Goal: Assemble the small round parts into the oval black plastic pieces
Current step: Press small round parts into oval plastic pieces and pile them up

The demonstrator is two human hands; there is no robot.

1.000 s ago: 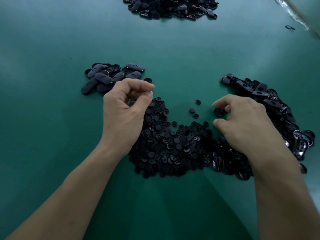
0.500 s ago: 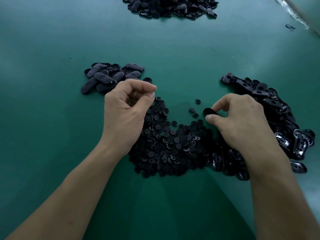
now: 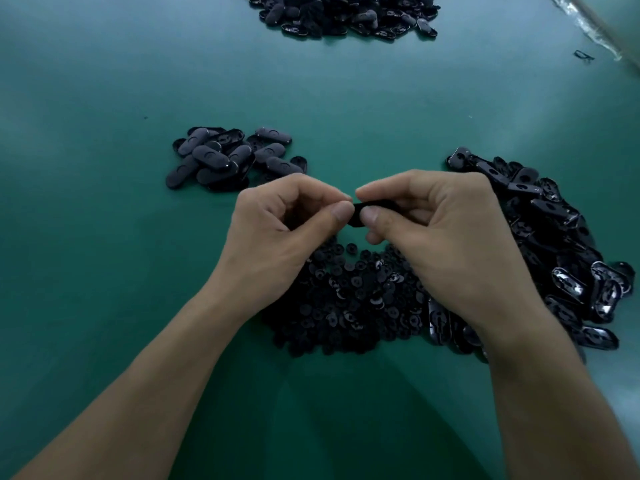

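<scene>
My right hand [image 3: 440,237] holds an oval black plastic piece [image 3: 375,205] by thumb and curled fingers, above the heap of small round parts [image 3: 349,299]. My left hand [image 3: 280,230] meets it fingertip to fingertip, its thumb and forefinger pinched together at the oval piece's left end. Whatever the left fingertips pinch is hidden; a small round part there cannot be made out. A heap of loose oval pieces [image 3: 554,244] lies to the right, partly under my right wrist.
A small pile of oval pieces [image 3: 228,157] lies on the green table [image 3: 104,237] behind my left hand. A larger pile of black pieces [image 3: 346,15] sits at the far edge. A small black bit [image 3: 584,55] lies at the far right.
My right hand lifted an oval piece from the heap's edge and carried it left and up. My left hand moved right to meet it; the fingertips now touch.
</scene>
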